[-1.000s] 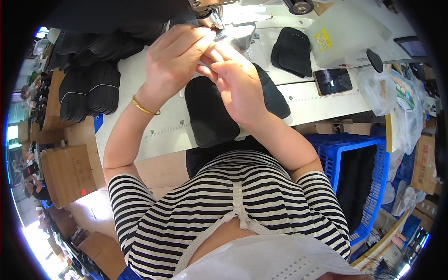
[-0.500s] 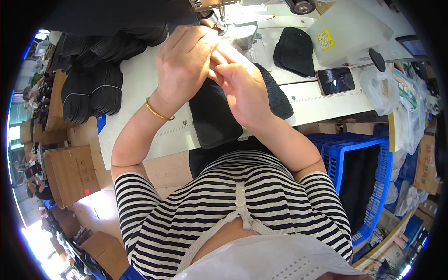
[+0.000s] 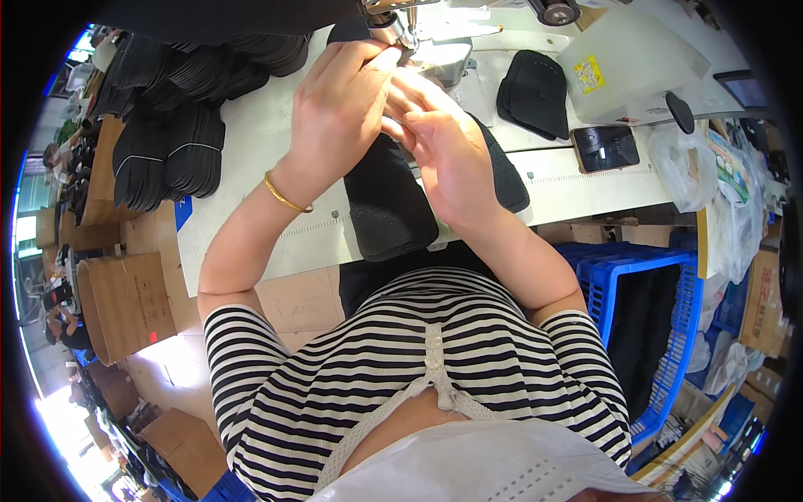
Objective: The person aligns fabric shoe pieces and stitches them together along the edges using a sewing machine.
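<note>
At the sewing machine's needle area (image 3: 408, 42), the fingers of my left hand (image 3: 339, 113) are closed on a dark fabric piece, its fingertips close to the presser foot. My right hand (image 3: 447, 155) meets it from the right, thumb and fingers pressed together; what they pinch is hidden. Below both hands a black fabric piece (image 3: 391, 209) with rounded corners lies on the white table (image 3: 276, 217), reaching the front edge. Another black textured piece (image 3: 502, 171) lies partly under my right hand and wrist.
Black pieces in tied bundles (image 3: 192, 159) are piled at the left. More flat black pieces (image 3: 535, 92) and a phone (image 3: 604, 148) lie right of the machine. A blue crate (image 3: 690, 293) stands below right, a cardboard box (image 3: 130, 305) below left.
Both hands have shifted slightly right in the picture, along with the whole scene. The black piece below them now looks narrower near its top, and some dark fabric shows beyond my left hand.
</note>
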A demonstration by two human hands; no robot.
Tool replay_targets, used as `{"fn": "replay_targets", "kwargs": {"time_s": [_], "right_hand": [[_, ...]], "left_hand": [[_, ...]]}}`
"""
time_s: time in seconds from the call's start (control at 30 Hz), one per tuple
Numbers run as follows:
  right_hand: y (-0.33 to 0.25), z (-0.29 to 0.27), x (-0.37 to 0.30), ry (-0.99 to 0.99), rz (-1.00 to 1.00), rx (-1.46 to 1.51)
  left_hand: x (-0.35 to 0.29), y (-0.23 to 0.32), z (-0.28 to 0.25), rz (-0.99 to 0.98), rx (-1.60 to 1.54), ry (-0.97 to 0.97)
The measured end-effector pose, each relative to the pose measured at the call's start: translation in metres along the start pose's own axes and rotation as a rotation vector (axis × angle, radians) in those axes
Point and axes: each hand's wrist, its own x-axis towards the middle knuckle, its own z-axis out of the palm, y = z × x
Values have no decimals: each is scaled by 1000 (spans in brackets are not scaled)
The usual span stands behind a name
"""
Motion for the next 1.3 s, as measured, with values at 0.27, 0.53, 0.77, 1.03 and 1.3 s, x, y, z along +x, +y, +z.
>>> {"fn": "replay_targets", "kwargs": {"time_s": [0.27, 0.53, 0.77, 1.03, 1.3], "right_hand": [[3, 1, 2, 1, -27, -129], [1, 4, 4, -34, -39, -142], [-3, 0, -2, 37, -18, -131], [-9, -5, -8, 73, 15, -113], [1, -12, -14, 156, -83, -263]], "left_hand": [[3, -37, -15, 72, -53, -93], [9, -34, -30, 187, -113, -179], [5, -6, -25, 240, 56, -98], [2, 20, -13, 179, 227, -45], [-5, 32, -6, 102, 234, -30]]}}
